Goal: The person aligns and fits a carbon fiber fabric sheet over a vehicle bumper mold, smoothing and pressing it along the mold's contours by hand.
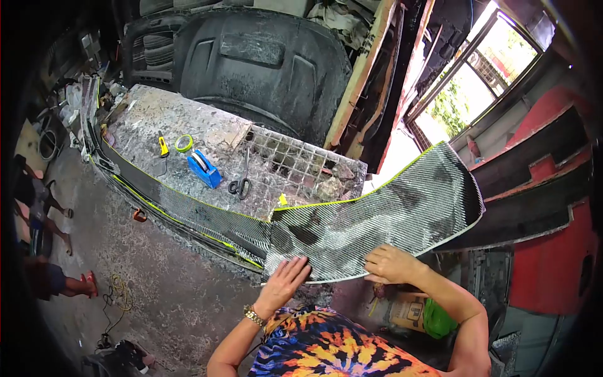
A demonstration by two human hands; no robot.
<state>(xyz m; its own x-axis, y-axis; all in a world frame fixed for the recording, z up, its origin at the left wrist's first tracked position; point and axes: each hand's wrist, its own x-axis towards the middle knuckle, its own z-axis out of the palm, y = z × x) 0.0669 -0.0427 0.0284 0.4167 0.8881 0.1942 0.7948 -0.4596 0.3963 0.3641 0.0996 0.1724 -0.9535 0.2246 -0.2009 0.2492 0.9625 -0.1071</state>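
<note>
A wide piece of woven carbon fibre cloth (377,220) with yellow tape along its far edge spreads across the bench's right end. My left hand (286,286) lies on its near left corner, fingers stretched out flat. Closed around the near edge is my right hand (391,265), its fingers curled and the fingertips partly hidden. To the left, a long curved mould (188,210) with yellow tape along its edges continues from under the cloth. Black scissors (240,187), a blue tape dispenser (205,168), a yellow tape roll (184,143) and a yellow cutter (163,146) lie beyond it.
The worktable (151,113) is stained, with a metal grid (295,160) at its right. A dark car hood (264,63) stands behind. Red panels (553,251) line the right side. People's legs (69,286) show at far left, near a yellow cord (119,295) on the floor.
</note>
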